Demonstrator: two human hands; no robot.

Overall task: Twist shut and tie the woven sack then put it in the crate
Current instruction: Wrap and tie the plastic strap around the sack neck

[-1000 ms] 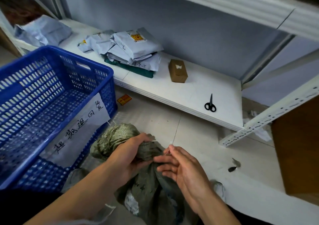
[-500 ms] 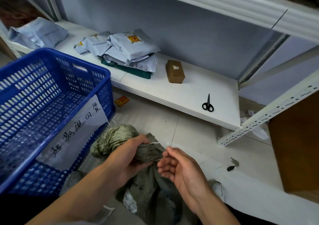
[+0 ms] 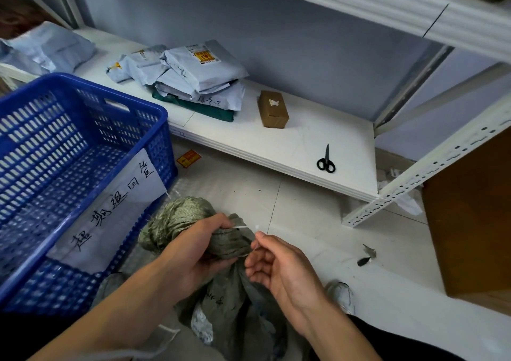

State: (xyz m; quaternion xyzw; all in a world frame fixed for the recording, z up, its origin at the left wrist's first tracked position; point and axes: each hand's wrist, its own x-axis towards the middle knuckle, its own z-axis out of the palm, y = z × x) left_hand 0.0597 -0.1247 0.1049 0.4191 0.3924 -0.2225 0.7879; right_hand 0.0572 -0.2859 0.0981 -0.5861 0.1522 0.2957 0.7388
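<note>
Head camera, looking down at a storeroom floor: a white metal shelf unit (image 3: 276, 142) runs along the grey wall, its lowest board just above the pale floor tiles (image 3: 309, 222), with a brown wooden panel (image 3: 470, 222) standing at the far right. A blue plastic crate (image 3: 161, 139) with slotted walls sits on the floor to my left, a handwritten paper label (image 3: 110, 205) fixed to its near side. The woven sack (image 3: 229, 299), grey-green, lies on the floor outside the crate, just beside its near corner and directly in front of me. Its top is gathered into a twisted neck (image 3: 179, 216) that bulges out above my left hand. My left hand (image 3: 193, 247) is wrapped round that neck, fingers curled tight and thumb on top. My right hand (image 3: 279, 266) is just beside it, fingers loosely bent, thumb and forefinger pinching the end of a thin white tie (image 3: 240, 227) that runs across the neck from under my left thumb. On the shelf board a pile of grey mailer bags (image 3: 199, 75) lies over a dark green one, and more grey bags (image 3: 49, 48) sit at the far left. A small cardboard box (image 3: 272, 109) stands near the pile, and black scissors (image 3: 326, 163) lie closed well apart to the right. An orange sticker (image 3: 188, 158) lies on the floor between the crate and the shelf's edge, and a few dark scraps (image 3: 366, 255) lie on the tiles to my right
</note>
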